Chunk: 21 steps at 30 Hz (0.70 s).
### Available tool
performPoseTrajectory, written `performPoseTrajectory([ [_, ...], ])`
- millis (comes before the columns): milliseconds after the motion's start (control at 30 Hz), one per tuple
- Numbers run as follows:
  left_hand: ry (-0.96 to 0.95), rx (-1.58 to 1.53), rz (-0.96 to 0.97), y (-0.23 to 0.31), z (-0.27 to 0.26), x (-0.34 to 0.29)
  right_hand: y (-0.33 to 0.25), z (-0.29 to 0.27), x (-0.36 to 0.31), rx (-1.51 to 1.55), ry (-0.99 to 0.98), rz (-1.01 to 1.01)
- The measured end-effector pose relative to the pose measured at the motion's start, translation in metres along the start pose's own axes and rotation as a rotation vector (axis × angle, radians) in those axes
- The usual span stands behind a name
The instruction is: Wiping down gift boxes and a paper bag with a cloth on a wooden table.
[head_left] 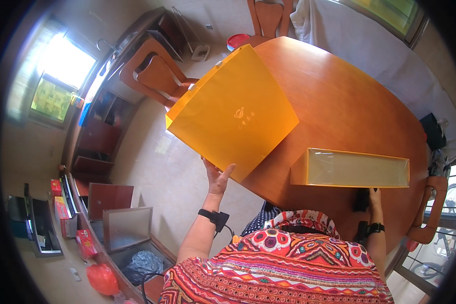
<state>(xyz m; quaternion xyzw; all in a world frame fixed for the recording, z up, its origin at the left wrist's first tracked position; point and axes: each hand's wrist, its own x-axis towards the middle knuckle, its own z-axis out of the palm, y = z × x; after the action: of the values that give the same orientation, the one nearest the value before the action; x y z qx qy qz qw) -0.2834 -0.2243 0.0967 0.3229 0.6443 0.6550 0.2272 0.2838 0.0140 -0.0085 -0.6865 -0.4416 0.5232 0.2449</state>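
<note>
My left hand (217,180) holds a large yellow paper bag (238,119) by its near lower edge. The thumb rests on the bag's front, and the other fingers are partly hidden behind it. The bag is tilted over the left edge of the wooden table (334,96), its printed face turned up. On the right is a long yellow box (298,169) with a clear window (357,168) on top. My right hand (375,200) is at the box's near long side, gripping its edge, with the fingertips mostly hidden there. A black object (361,200) is beside that hand.
Wooden chairs (159,73) stand at the far left, far side and right (427,210) of the table. Along the left runs a low cabinet with its doors (128,228) ajar. A red plastic bag (102,278) and a dark bag (146,266) lie there. A dark green bag (433,130) is at the right rim.
</note>
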Motion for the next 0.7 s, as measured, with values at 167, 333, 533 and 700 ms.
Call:
performPoseTrajectory([
  [167,0.003,0.090,0.041,-0.007,-0.004,0.000,0.005,-0.003,0.006,-0.114,0.068,-0.099],
  [333,-0.012,0.069,0.041,-0.004,0.003,0.005,0.006,-0.013,0.010,-0.136,-0.008,-0.075],
  [533,-0.025,0.072,0.076,0.015,0.013,0.011,-0.006,-0.011,0.006,-0.070,0.028,-0.012],
  [700,-0.007,0.268,0.186,0.018,0.008,0.009,-0.010,-0.007,0.006,-0.054,0.097,-0.084],
])
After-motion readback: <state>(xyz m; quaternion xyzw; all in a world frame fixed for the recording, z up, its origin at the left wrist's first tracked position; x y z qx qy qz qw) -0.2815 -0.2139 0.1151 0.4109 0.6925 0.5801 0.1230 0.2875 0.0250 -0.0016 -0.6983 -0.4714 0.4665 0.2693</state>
